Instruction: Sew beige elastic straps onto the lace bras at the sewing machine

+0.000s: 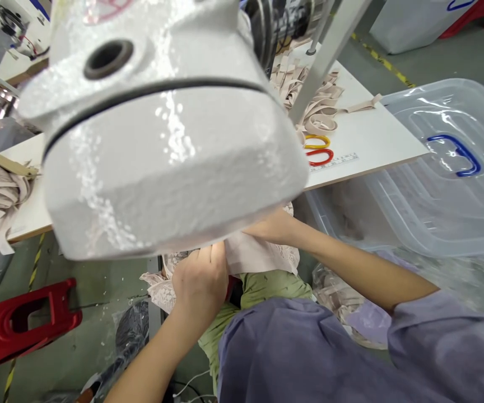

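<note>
You wear a loose, dusty-purple shirt (292, 352), plain and softly creased. On the shirt's right side, your short sleeve (439, 330) ends in a plain edge, leaving the forearm (359, 268) bare. Just beyond the shirt's front, your green trousers (273, 284) show wrinkles and small, faint marks.

Fabric piece (254, 256): pale pink, with a smooth plain panel and patterned lace (160, 290) visible at both sides. Position: lower centre of frame, draped, loosely bunched at left; upper portion hidden.
</note>
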### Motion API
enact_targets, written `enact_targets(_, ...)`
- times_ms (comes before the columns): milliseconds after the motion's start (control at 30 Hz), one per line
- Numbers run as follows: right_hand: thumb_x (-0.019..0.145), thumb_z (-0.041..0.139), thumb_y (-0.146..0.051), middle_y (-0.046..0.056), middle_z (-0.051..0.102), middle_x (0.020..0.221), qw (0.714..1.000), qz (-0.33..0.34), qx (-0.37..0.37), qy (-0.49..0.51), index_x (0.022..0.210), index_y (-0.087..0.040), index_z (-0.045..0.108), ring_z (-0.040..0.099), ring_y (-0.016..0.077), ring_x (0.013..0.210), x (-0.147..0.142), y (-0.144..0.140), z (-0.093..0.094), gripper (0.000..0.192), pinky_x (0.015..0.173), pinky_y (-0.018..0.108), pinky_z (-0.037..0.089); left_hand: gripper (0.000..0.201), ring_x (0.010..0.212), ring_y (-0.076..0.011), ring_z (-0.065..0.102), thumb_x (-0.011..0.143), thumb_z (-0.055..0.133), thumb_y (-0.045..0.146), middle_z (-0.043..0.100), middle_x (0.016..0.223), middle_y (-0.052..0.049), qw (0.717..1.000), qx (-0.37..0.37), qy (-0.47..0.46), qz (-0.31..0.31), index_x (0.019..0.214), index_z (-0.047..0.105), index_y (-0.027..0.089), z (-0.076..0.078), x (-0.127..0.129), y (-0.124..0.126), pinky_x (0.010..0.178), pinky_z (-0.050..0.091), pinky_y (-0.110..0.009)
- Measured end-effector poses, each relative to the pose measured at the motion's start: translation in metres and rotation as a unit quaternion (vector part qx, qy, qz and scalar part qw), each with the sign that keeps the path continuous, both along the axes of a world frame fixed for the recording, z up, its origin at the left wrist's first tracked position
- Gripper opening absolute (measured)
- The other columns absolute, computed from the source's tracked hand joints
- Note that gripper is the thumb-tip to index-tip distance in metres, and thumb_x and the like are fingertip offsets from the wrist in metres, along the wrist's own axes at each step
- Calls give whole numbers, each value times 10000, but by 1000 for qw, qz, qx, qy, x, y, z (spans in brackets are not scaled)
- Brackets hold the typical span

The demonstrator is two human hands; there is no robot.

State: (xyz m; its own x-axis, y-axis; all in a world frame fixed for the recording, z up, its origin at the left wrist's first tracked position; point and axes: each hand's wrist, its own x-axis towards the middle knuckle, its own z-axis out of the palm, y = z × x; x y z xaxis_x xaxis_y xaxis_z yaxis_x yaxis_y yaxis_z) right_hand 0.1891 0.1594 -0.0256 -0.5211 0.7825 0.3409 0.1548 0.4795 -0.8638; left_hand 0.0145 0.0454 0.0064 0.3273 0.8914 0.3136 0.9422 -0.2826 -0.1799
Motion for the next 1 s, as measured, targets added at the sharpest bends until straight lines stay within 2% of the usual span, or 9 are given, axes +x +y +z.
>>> enact_targets(100,864,575,-205,89,642,1310,1000,1,10,-10,1155,-203,732,610,282,1232,-3,-1,1,330,1058,455,525,375,459,-158,471,875,485,73,516,520,26,1000,-4,-2,13,1216,619,157,0,-4,-1,470,168,-334)
enact_targets(300,867,601,-221,44,602,1373,999,20,-30,-16,1205,-276,715,637,265,1163,2,3,-4,361,872,372,623,425,425,-145,443,855,511,85,569,531,9,999,-19,-35,2,1245,646,190,-5,-4,0,464,157,-321)
enact_targets(467,880,601,-253,43,592,1377,999,30,-33,-4,1209,-287,709,581,275,1257,-2,2,-6,348,908,381,603,397,410,-157,435,875,484,101,571,516,7,999,-3,-33,25,1221,662,180,-7,-8,-1,458,157,-324)
enact_targets(600,886,609,-308,76,574,1382,997,14,-71,3,1246,-240,658,664,204,936,-1,-4,-7,370,766,338,587,345,515,-167,538,933,456,121,597,581,8,997,-12,-80,4,1212,650,179,-13,-11,-2,490,251,-317)
enact_targets(700,874,651,-354,86,634,1232,994,-26,-102,5,1284,-217,586,569,129,677,3,-11,-13,438,656,307,525,323,660,-165,631,985,428,175,689,748,-11,981,-39,-189,28,1240,623,213,-18,-12,-8,569,364,-276)
enact_targets(767,882,651,-381,50,661,1031,992,-48,-112,-12,1179,-201,607,510,116,622,8,-20,-15,350,598,279,461,289,750,-169,660,1005,443,254,717,869,-33,947,-67,-303,87,1247,596,211,-19,-12,-14,615,417,-256)
enact_targets(867,938,594,-404,1,609,775,990,-34,-122,-64,900,-195,633,500,126,626,18,-44,-13,216,574,262,381,262,785,-174,648,977,529,400,700,904,-50,856,-156,-470,152,1085,620,180,-15,-11,-22,630,448,-247)
enact_targets(933,968,569,-414,-4,596,727,986,3,-152,-71,836,-196,632,524,134,655,25,-68,-7,262,590,262,379,275,804,-177,638,951,568,436,695,881,-46,779,-274,-553,113,968,659,177,-13,-9,-26,686,473,-258)
enact_targets(1000,974,576,-421,-3,602,735,978,42,-196,-53,842,-198,638,529,130,660,30,-94,1,266,588,255,384,298,776,-175,627,936,588,451,693,838,-40,680,-384,-622,60,911,704,178,-14,-9,-30,705,484,-271)
